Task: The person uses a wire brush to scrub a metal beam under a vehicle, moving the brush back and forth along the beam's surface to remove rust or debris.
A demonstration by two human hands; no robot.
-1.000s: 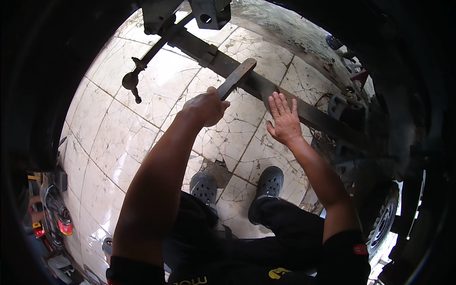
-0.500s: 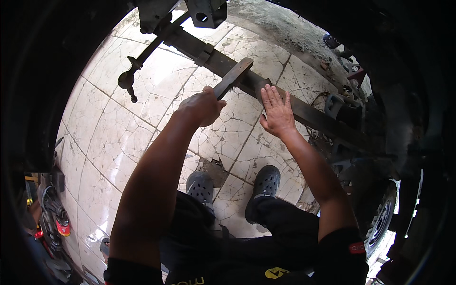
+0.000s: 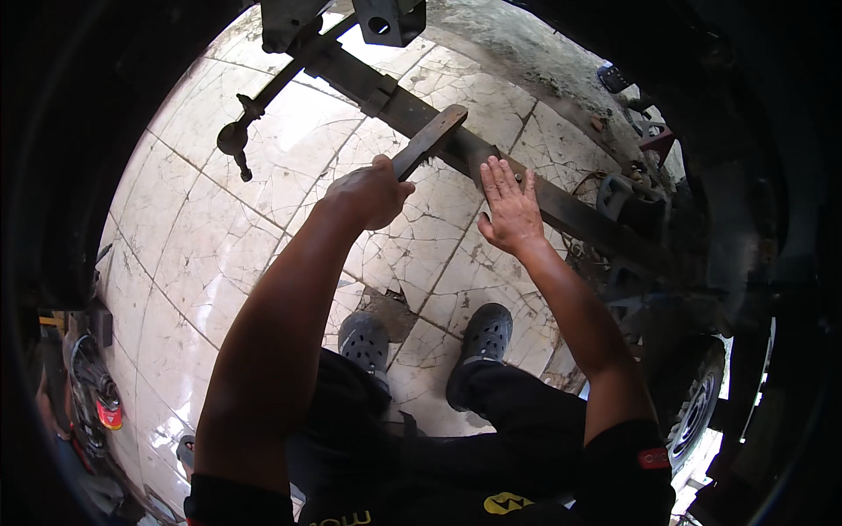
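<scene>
Reference: the long metal beam (image 3: 469, 151). The left hand (image 3: 368, 195), on the beam's near side, is clenched around a flat, bar-like tool (image 3: 430, 140), whose far end overlaps the beam. The right hand (image 3: 510, 210) holds nothing; its fingers are extended over the beam's near edge, contact cannot be confirmed. A ball-ended rod (image 3: 232, 138) projects left of the beam; tiled floor (image 3: 237, 241), cracked, lies beneath the beam.
</scene>
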